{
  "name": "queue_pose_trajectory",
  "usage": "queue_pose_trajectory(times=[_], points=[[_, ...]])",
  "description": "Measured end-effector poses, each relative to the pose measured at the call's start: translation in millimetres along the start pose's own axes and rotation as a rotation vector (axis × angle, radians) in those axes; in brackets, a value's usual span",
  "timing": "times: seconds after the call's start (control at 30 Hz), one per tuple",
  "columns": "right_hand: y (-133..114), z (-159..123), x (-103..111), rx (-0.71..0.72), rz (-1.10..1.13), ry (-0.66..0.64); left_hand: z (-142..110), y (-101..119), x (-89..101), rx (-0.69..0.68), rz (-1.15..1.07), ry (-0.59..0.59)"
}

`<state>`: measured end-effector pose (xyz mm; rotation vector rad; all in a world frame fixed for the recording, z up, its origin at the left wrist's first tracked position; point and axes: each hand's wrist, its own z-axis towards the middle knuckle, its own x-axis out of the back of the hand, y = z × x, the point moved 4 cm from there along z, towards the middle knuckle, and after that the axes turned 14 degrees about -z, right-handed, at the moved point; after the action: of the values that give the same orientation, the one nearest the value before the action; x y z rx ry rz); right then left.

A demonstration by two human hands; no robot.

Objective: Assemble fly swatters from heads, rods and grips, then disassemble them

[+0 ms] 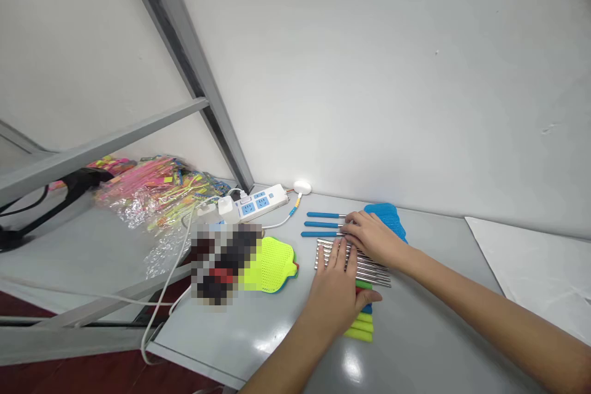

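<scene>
My left hand (334, 289) lies flat, palm down, over a row of thin metal rods (372, 269). Its fingers point away and the thumb sticks out to the right. Beneath and just below it show coloured handles: yellow-green (361, 333), blue, red and green. My right hand (375, 237) reaches in from the right, its slightly bent fingers resting across the shafts of several blue-handled fly swatters (321, 225). Their blue mesh heads (390, 218) show beyond that hand. To the left lies a stack of swatter heads, a yellow-green one (276, 265) on top.
A white power strip (263, 202) with plugs and a white cable stands at the back left, near a small white device (302, 186). A metal frame (198, 86) rises beside a heap of plastic-wrapped colourful items (157, 191). White sheets (521, 258) lie at right. One patch is pixelated.
</scene>
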<state>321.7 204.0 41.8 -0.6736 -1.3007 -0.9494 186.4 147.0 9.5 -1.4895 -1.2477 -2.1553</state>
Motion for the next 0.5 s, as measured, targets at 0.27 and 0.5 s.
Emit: queue_pose_trajectory(times=[0.27,0.5], points=[[11,5,-14,-0.024,0.037,0.004,0,0,-4.6,0.002,0.003,-0.053],[16,1,-16,-0.037,0.052,-0.008,0,0,-3.3,0.014,-0.011,-0.069]])
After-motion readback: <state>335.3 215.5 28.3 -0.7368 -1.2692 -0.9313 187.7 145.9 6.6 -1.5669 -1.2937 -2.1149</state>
